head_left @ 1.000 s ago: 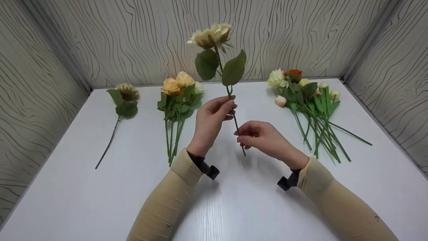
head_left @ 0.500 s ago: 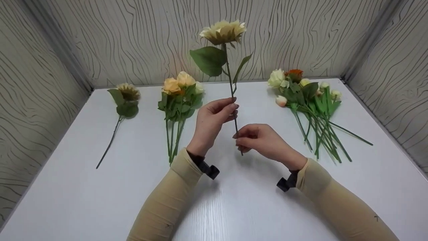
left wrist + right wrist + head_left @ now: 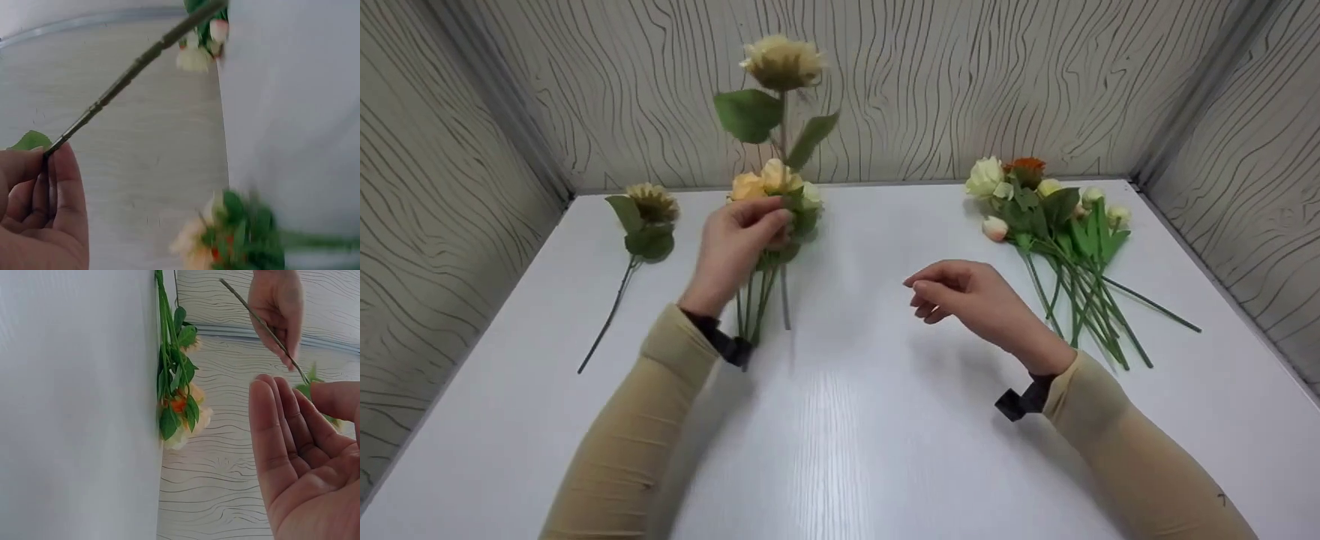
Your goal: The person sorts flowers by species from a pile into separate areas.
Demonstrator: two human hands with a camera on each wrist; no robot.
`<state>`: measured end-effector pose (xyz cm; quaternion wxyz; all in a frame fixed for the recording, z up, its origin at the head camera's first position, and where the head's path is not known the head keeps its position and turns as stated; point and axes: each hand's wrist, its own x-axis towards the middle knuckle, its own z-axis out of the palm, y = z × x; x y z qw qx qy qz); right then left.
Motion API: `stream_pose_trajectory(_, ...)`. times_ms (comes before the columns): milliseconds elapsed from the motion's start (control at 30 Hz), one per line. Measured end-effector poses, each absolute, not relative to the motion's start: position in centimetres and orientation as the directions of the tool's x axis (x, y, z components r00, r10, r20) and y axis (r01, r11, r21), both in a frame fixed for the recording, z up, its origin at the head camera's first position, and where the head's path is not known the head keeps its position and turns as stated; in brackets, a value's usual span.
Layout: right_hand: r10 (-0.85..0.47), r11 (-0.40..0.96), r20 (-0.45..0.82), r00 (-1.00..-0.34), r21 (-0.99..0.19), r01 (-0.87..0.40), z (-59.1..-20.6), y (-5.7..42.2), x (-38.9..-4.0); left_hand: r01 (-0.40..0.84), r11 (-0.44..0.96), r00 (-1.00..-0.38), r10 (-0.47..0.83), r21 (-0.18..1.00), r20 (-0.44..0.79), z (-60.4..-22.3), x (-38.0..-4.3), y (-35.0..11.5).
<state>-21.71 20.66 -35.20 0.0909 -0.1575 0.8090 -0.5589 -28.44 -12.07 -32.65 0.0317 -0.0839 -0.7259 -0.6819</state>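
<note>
A pale yellow sunflower-like flower (image 3: pixel 784 64) with two green leaves is held upright above the table. My left hand (image 3: pixel 742 244) pinches its stem (image 3: pixel 121 84) between thumb and fingers. In the head view that hand covers part of the peach rose bunch (image 3: pixel 780 176) lying behind it. My right hand (image 3: pixel 960 300) hovers over the middle of the table, holding nothing, its fingers loosely bent. In the right wrist view its palm (image 3: pixel 315 478) shows bare, with the left hand (image 3: pixel 278 312) and the slanting stem beyond.
On the left of the white table (image 3: pixel 840 435) lies a single similar flower (image 3: pixel 652 206) with a long stem. A mixed pile of flowers (image 3: pixel 1057 217), white, orange and pale pink heads on crossed green stems, lies at the right. Wood-patterned walls (image 3: pixel 885 90) enclose the table.
My left hand has carried the flower to the left, over the peach rose bunch. The right hand has let go of the stem and stays near the middle.
</note>
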Motion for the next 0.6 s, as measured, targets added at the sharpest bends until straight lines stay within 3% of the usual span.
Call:
stream_pose_trajectory(200, -0.313, 0.343, 0.018, -0.950, -0.930, -0.131, -35.0, 21.5, -22.1, 0.016, 0.365, -0.992, -0.114, 0.931, 0.062, -33.4, -30.3, -23.5)
stream_pose_trajectory(333, -0.312, 0.347, 0.005, -0.950, -0.930, -0.118, -34.9, 21.5, -22.1, -0.118, 0.427, -0.973, -0.228, 0.897, -0.020, -35.1, -30.5, -29.4)
stream_pose_trajectory(600, -0.306, 0.349, 0.014, -0.952, -0.928, -0.126, -34.8, 21.5, -22.2, -0.287, 0.535, -0.939, -0.323, 0.794, -0.121, -37.8, -29.9, -33.8)
